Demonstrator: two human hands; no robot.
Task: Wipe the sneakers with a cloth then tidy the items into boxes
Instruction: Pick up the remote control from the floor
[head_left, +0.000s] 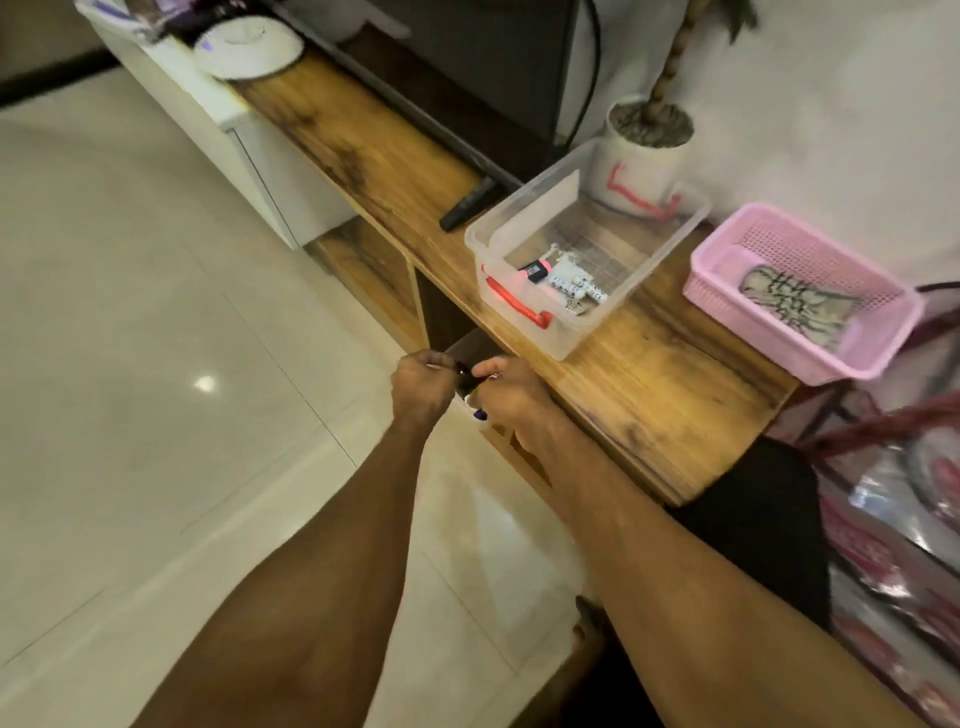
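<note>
My left hand (422, 387) and my right hand (506, 397) meet just off the front edge of the wooden shelf (649, 384). Together they pinch a small dark item (467, 378); what it is stays unclear. A bit of white and blue shows under my right hand. A clear plastic box (670, 228) with red handles stands on the shelf and holds several small items (563, 286). To its right a pink basket (883, 338) holds a patterned cloth (795, 304).
A black remote (467, 202) lies behind the clear box. A white plant pot (641, 161) stands at the wall. A dark screen and cable rise at the back. A clear bag with red trim (904, 519) sits at the right. Glossy tiled floor lies left.
</note>
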